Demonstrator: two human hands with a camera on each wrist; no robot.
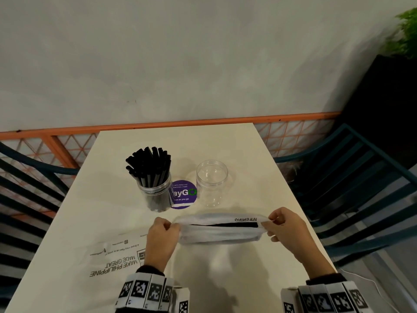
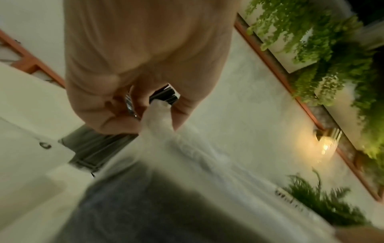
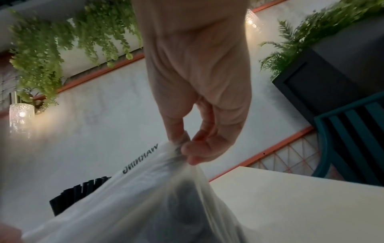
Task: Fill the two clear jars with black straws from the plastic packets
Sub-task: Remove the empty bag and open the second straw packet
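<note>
A clear jar (image 1: 156,195) packed with black straws (image 1: 149,164) stands left of centre on the cream table (image 1: 246,154). An empty clear jar (image 1: 211,182) stands to its right. Nearer me, a frosted plastic packet (image 1: 220,229) marked WARNING, with black straws inside (image 1: 225,225), is stretched sideways above the table. My left hand (image 1: 165,227) pinches its left end and my right hand (image 1: 270,222) pinches its right end. The left wrist view shows my left hand (image 2: 158,111) gripping bunched plastic (image 2: 187,148). In the right wrist view my right hand (image 3: 185,148) pinches the packet (image 3: 145,189).
A round purple sticker (image 1: 184,194) lies between the jars. A flat printed plastic packet (image 1: 115,256) lies at the near left. Teal slatted chairs (image 1: 361,188) flank the table, and an orange lattice rail (image 1: 67,143) runs behind it. A black planter (image 1: 388,98) stands far right.
</note>
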